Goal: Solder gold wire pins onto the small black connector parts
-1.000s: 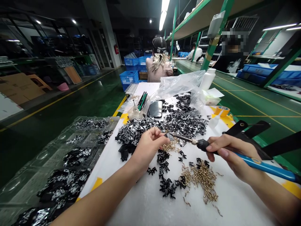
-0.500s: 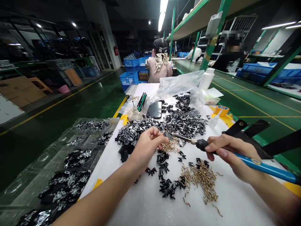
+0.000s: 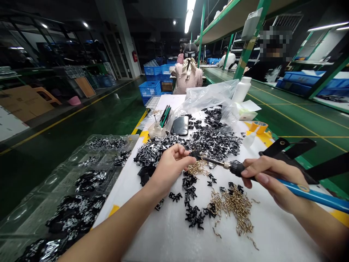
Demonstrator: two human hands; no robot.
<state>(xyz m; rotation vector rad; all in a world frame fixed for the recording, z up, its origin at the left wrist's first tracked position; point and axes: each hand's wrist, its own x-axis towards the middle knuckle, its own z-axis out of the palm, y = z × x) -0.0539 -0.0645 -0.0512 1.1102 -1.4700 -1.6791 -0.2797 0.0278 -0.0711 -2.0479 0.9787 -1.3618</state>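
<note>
Between the thumb and fingers of my left hand (image 3: 174,162) is a small black plastic part (image 3: 194,154). My right hand (image 3: 275,178) grips a soldering iron (image 3: 236,168) with a blue handle, a black collar and a thin metal shaft. Its tip reaches the black part; whether they touch I cannot tell. Just under the tip lies a small heap of brass-coloured bent pins (image 3: 196,168). A larger heap of these pins (image 3: 240,211) spreads nearer me. Small black clips (image 3: 194,216) lie in a loose row beside it.
Behind my hands are piled black and metal parts (image 3: 215,142), a phone (image 3: 180,125), a plastic bag (image 3: 208,95) and a white bottle (image 3: 242,89). A tape roll (image 3: 258,127) sits right. Clear trays (image 3: 64,174) of parts stand left. A person (image 3: 187,74) sits ahead.
The black part in my left fingers looks slightly turned and darker, with the iron's tip still at it. Both hands stay nearly in place; the view has shifted slightly.
</note>
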